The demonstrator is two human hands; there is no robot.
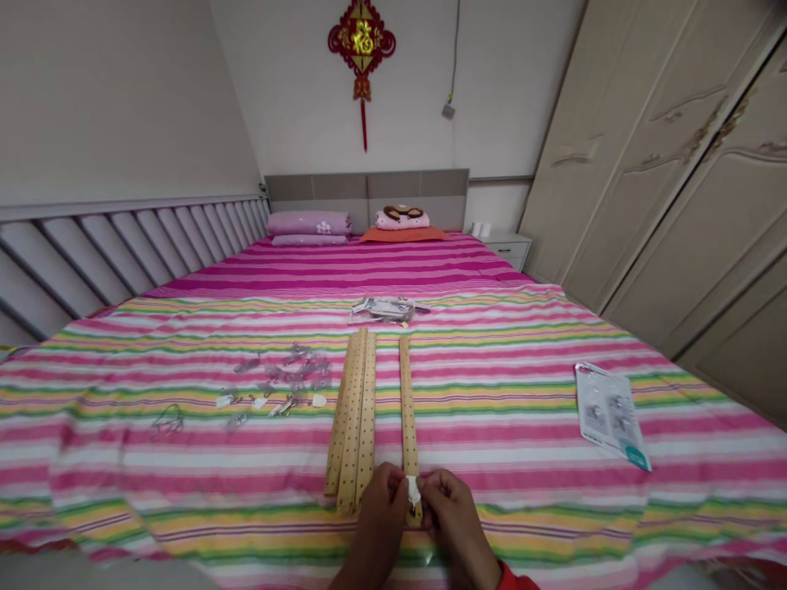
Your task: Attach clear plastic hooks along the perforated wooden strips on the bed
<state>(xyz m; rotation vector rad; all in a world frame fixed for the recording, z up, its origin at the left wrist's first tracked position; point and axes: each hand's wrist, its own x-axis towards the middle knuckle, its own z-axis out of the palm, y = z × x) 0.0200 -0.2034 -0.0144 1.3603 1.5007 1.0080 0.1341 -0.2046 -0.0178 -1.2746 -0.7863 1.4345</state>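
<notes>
A single narrow wooden strip [407, 401] with rows of holes lies lengthwise on the striped bed sheet. At its near end is a small white hook [412, 489] with a metal tip pointing towards me. My left hand [382, 512] has thumb and finger closed at the hook's left edge. From the other side, my right hand [452, 515] pinches its right edge. The fingertips hide both edges of the hook, and I cannot tell whether its back touches the wood. Just left of my left hand lies a bundle of several similar perforated strips [352, 418].
Clear plastic wrappers [301, 369] and several loose white hooks [318, 401] are scattered on the left. A blister pack [611, 414] lies on the right. Beyond the strips is a plastic-wrapped packet [387, 309]. Pillows [309, 223] rest by the headboard [418, 190]; a wardrobe [645, 180] stands right.
</notes>
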